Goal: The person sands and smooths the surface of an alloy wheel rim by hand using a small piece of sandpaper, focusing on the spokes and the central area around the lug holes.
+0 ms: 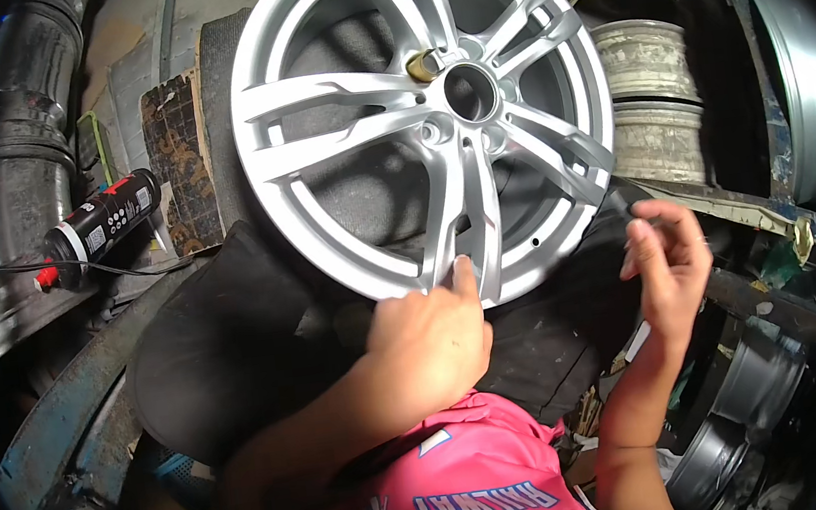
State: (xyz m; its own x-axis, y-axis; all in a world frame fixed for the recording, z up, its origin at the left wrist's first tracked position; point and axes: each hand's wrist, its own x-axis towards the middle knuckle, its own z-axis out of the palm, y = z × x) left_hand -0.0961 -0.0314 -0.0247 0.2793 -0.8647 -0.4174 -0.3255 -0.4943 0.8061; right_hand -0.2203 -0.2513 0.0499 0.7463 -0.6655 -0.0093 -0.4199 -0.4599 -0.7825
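Note:
A silver alloy wheel (315, 145) with paired spokes leans across my lap, its face toward me. The index finger of my left hand (428, 343) is stretched out and touches the lower spoke near the rim; the other fingers are curled. Beside the wheel's lower right edge, my right hand (668, 261) is closed in a pinch. A small dark grey piece (620, 201) shows at its fingertips, too unclear to name. A brass-coloured round piece (423, 66) sits by the hub, next to the centre bore.
A black bottle with a red cap (102, 221) lies at the left, with a thin dark cable across it. Stacked bare rims (648, 61) stand at the right, and shiny metal cylinders (12, 179) at the left. Dark rims (759, 376) lie at lower right.

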